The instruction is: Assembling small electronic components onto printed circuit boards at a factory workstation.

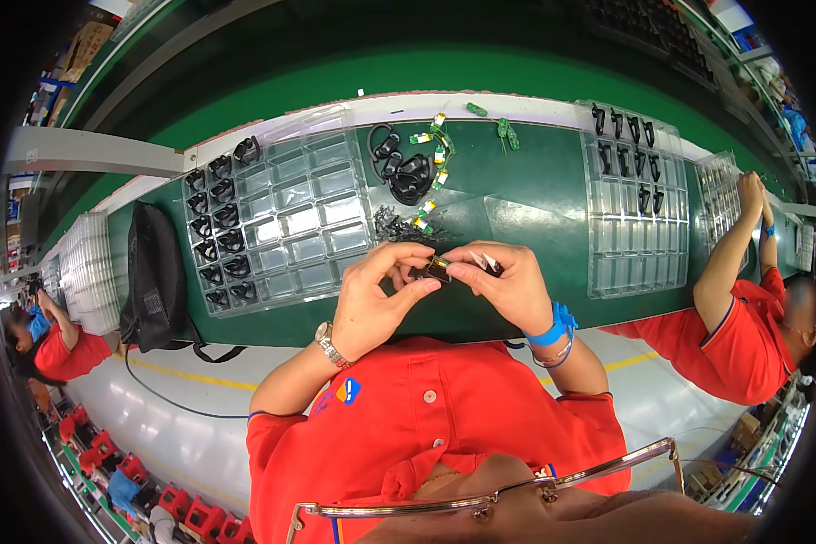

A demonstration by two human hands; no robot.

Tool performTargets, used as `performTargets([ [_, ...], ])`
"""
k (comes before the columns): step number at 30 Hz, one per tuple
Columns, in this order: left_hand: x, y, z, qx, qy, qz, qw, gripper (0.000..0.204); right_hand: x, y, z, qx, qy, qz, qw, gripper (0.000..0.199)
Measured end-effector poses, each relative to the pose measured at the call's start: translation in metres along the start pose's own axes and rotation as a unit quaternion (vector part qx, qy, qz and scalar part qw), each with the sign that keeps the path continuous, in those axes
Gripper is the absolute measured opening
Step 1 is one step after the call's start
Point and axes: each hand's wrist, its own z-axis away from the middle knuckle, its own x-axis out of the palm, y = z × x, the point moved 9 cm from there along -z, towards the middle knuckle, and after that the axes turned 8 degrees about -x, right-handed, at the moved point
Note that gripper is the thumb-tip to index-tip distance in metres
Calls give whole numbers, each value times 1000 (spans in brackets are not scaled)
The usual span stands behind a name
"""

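Note:
My left hand (379, 295), with a metal watch on its wrist, pinches a small black plastic casing (435, 270) that has a yellowish piece showing in it. Meeting it from the other side, my right hand (514, 288) has thumb and fingertips closed on the casing's right end. A small black-and-white piece (487, 264) also shows between the fingers of that hand; its kind is unclear. Just beyond my hands lie a heap of thin black bits (399, 225) and a line of small green circuit boards with white-and-yellow parts (440, 156).
A clear compartment tray (313, 195) on the left holds black ear-hook-shaped parts; another tray (639, 258) stands right. Black coiled parts (408, 179) lie between them. A black bag (154, 276) rests at far left. A co-worker (743, 335) works at right, another (63, 349) at left.

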Motion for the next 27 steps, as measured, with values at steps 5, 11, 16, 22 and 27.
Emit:
performTargets([
  [5, -2, 4, 4, 10, -4, 25, 1000, 35, 2, -10, 2, -65, -10, 13, 998, 18],
  [11, 3, 13, 2, 58, -35, -7, 998, 35, 1, -21, -1, -129, -16, 35, 991, 17],
  [16, 9, 13, -4, 40, -46, 3, 998, 31, -6, -20, -4, -132, -17, 33, 991, 17],
  [22, 16, -4, 4, -49, -94, 86, 991, 20, -4, -37, 5, -193, -1, 63, 979, 15],
  [27, 12, -29, 4, -75, -77, 163, 981, 20, 6, -5, 2, -129, 26, 22, 991, 17],
])
